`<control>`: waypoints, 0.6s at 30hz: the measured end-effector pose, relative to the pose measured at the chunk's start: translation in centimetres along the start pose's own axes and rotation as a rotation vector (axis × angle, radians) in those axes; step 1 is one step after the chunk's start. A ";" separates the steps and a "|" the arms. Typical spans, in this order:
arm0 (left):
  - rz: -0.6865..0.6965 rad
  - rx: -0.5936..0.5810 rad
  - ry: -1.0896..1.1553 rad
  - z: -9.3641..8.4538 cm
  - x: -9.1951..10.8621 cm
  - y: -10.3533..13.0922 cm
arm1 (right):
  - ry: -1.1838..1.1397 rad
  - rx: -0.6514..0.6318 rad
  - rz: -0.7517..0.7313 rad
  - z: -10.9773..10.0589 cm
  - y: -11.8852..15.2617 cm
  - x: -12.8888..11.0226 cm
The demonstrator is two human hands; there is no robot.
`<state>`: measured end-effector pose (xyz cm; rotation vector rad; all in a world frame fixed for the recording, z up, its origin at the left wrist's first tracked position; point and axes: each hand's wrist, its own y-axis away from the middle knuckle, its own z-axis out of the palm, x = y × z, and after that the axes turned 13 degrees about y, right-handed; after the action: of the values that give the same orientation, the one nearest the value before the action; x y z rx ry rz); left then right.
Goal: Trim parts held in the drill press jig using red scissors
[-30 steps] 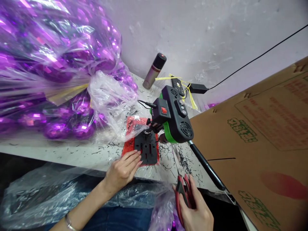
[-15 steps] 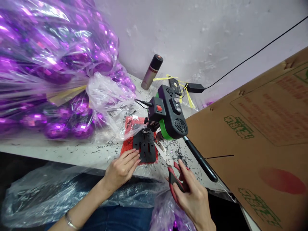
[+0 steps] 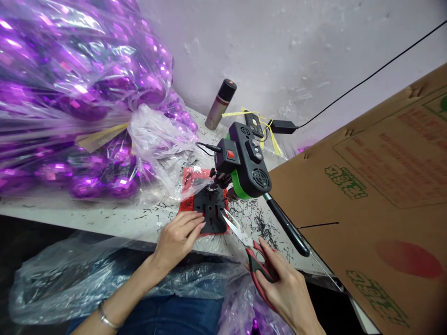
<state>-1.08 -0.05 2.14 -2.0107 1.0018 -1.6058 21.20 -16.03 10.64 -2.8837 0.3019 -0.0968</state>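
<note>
My right hand (image 3: 284, 281) is closed round the red and black handles of a pair of scissors (image 3: 244, 237). Their blades stand slightly apart, with the tips over the right edge of a black slotted base plate (image 3: 210, 223). My left hand (image 3: 179, 235) rests its extended fingers on the left edge of that plate, and its palm side is hidden. The plate lies on a red sheet (image 3: 186, 204) and carries a black machine (image 3: 249, 160) with green trim and a red switch. Short black scraps (image 3: 263, 228) are scattered around it.
Clear plastic bags of shiny purple balls (image 3: 87, 93) crowd the left side. Behind the machine are a spray can (image 3: 220, 104), a remote control (image 3: 253, 123) and yellow ribbon (image 3: 275, 146). A black rod (image 3: 286, 225) and a large cardboard box (image 3: 370, 186) stand on the right.
My right hand and the scissors have shifted slightly down and right, and the blades show more clearly. My left hand has slid a little upward along the plate edge, its fingers more bent.
</note>
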 end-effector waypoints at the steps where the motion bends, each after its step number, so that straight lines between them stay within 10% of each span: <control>1: -0.068 0.028 0.008 0.1 0.1 -0.5 | -0.012 -0.007 0.020 0.2 0.5 0.3; 9: -0.155 0.066 0.225 2.4 0.7 -5.4 | -0.237 0.007 0.206 3.9 2.8 -0.2; 18: -0.125 0.028 0.255 2.3 -0.3 -5.4 | -0.326 0.050 0.252 8.3 3.8 -1.3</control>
<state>2.68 3.50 5.00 -1.9172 0.9502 -1.9705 19.97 -17.50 1.65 -2.7250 0.5836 0.3985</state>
